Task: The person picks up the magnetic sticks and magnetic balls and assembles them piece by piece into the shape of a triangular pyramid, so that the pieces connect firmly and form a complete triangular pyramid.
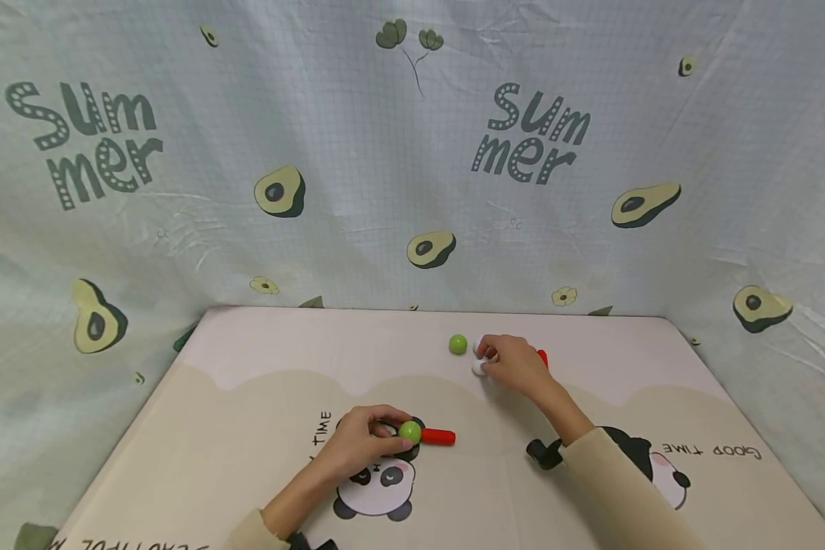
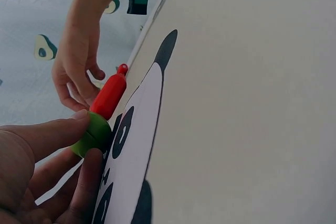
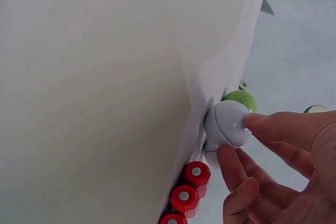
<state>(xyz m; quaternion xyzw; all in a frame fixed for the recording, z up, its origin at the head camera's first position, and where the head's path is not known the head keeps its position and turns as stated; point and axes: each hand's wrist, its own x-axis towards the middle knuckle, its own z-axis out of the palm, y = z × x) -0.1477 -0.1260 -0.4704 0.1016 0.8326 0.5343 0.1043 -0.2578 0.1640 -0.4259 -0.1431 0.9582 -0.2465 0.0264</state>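
My left hand [image 1: 360,443] pinches a glossy green ball [image 1: 409,433] between thumb and fingers, low over the panda print. A red handle [image 2: 109,97] with a small end knob lies in line against that ball; whether the two are joined I cannot tell. Further back, my right hand [image 1: 519,367] has its thumb and a finger on a seamed white ball [image 3: 228,123]. A second white ball [image 3: 211,157] sits just behind it, partly hidden. Beside them is another green ball [image 1: 457,344], apart from the fingers.
Several red handles [image 3: 184,196] lie side by side near the right hand, mostly hidden by it in the head view. The printed tabletop [image 1: 261,428] ends at a hanging sheet [image 1: 357,153] at the back.
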